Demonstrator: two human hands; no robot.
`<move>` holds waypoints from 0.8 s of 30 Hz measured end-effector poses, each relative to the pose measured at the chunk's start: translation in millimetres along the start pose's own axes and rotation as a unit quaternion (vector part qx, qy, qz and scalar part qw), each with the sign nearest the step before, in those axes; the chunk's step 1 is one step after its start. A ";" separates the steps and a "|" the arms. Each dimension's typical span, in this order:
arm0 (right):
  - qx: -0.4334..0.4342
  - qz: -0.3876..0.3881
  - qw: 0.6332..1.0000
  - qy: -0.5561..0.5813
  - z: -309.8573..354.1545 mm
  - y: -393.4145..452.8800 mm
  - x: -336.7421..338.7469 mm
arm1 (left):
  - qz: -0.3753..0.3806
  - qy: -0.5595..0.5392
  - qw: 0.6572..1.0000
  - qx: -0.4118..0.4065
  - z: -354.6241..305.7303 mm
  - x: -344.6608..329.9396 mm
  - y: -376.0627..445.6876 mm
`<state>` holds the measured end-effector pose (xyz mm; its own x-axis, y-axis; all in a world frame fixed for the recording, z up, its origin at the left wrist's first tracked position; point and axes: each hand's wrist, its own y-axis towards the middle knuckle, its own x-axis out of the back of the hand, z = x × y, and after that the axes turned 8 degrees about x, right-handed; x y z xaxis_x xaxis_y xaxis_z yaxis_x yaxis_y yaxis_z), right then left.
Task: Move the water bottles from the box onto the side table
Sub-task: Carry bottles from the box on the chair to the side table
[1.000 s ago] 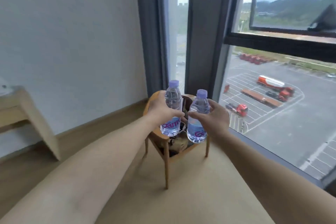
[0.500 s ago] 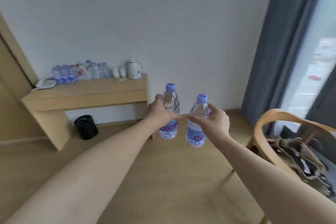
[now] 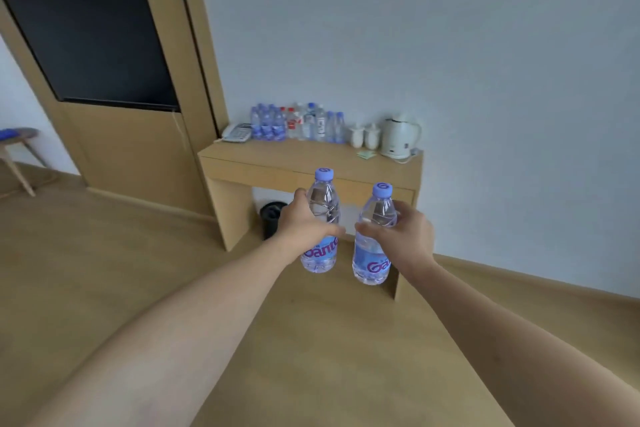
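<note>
I hold two clear water bottles with lilac caps and blue labels, both upright in front of me. My left hand [image 3: 302, 222] grips the left bottle [image 3: 322, 229] around its middle. My right hand [image 3: 405, 236] grips the right bottle [image 3: 372, 246] the same way. Ahead, against the white wall, stands the wooden side table [image 3: 311, 163]. Several water bottles [image 3: 294, 123] stand in a row at its back. The box is out of view.
A white kettle [image 3: 398, 137], two white cups [image 3: 363, 135] and a telephone [image 3: 237, 132] share the tabletop. A black bin [image 3: 272, 218] sits under the table. A wooden panel with a dark screen [image 3: 93, 42] rises at left, a stool [image 3: 17, 152] beyond it.
My view has swung left from the window and chair to the wall. The side table now lies straight ahead and closer. Both hands keep their bottles.
</note>
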<state>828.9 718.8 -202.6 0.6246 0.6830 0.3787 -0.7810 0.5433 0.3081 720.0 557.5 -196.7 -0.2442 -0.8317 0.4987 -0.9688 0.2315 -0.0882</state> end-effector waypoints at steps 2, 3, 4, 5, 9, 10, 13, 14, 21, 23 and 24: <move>0.000 0.021 1.000 0.007 0.4 52.1 -29.3 | -0.024 0.006 1.000 0.009 -6.4 13.6 49.8; -0.002 0.030 1.000 0.009 1.6 77.6 -42.9 | -0.034 0.011 0.999 0.014 -10.6 20.6 73.3; -0.002 0.037 0.999 0.010 3.0 101.9 -55.5 | -0.042 0.014 0.999 0.017 -15.1 27.7 95.5; 0.000 0.043 0.999 0.012 4.6 125.2 -67.5 | -0.048 0.014 0.999 0.018 -19.3 34.4 116.6; 0.005 0.063 0.997 0.031 6.1 206.3 -116.1 | -0.073 0.005 0.997 0.032 -26.3 52.6 194.8; 0.005 0.069 0.997 0.035 4.5 222.9 -128.3 | -0.073 0.003 0.997 0.036 -25.7 54.5 213.2; 0.002 0.083 0.996 0.032 -4.5 268.7 -164.1 | -0.072 0.006 0.997 0.042 -20.6 54.7 270.0; 0.000 0.086 0.996 0.029 -8.9 283.0 -175.8 | -0.072 0.009 0.996 0.044 -17.3 53.7 289.1; -0.019 0.076 0.997 0.012 -50.5 389.2 -265.7 | -0.027 0.023 0.999 0.041 14.0 50.5 437.8; -0.035 0.070 0.997 0.004 -58.1 422.0 -290.2 | -0.014 0.027 0.999 0.041 17.4 56.5 484.1; -0.044 0.067 0.997 0.000 -60.3 439.1 -301.7 | -0.009 0.028 0.999 0.039 17.5 60.9 508.1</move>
<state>297.3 780.8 -234.1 0.5141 0.7527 0.4113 -0.8550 0.4877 0.1762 212.1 615.6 -226.2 -0.2253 -0.8050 0.5489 -0.9741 0.1747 -0.1436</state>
